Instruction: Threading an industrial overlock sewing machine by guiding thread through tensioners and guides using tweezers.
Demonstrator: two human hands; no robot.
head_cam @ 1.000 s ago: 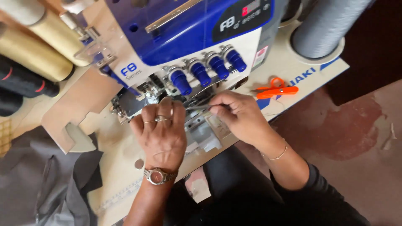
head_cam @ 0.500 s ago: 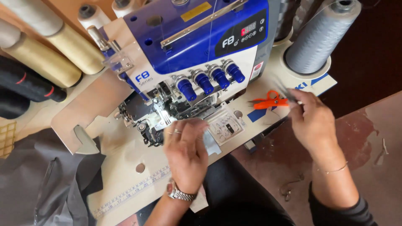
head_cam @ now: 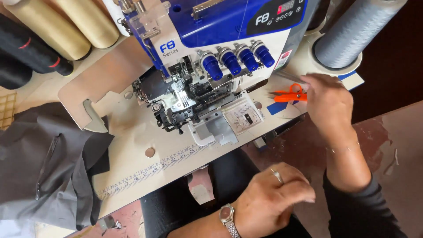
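- The table [head_cam: 132, 132], a pale top, carries the machine; a printed ruler strip [head_cam: 154, 169] runs along its near edge, in front of the machine.
- The machine [head_cam: 207, 53], a blue and white overlock type, stands at the table's back middle. Its looper cover hangs open at the front, and four blue knobs [head_cam: 238, 59] sit in a row just above that opening.
- A dark panel [head_cam: 275, 15] with a small red display sits on the machine's upper right; a small pink and white sticker [head_cam: 283, 59] lies just below it, right of the knobs. A white diagram label [head_cam: 242, 117] lines the opened cover.
- Grey cloth [head_cam: 44, 167] lies heaped left of the machine, hanging over the table's edge.
- A grey cone [head_cam: 352, 31] of thread stands right of the machine; cream cones [head_cam: 70, 22] and black cones [head_cam: 26, 48] lie to its left.
- The right hand [head_cam: 328, 103] is right of the machine, fingers drawn together over the snips' rear end, touching it; whether it grips cannot be told.
- The left hand [head_cam: 273, 200] hangs off the table, well in front of the machine, loosely curled, holding nothing visible; it wears a ring, and a watch [head_cam: 227, 216] on the wrist.
- The orange snips [head_cam: 288, 94] lie on the table just right of the machine, blades pointing towards it.
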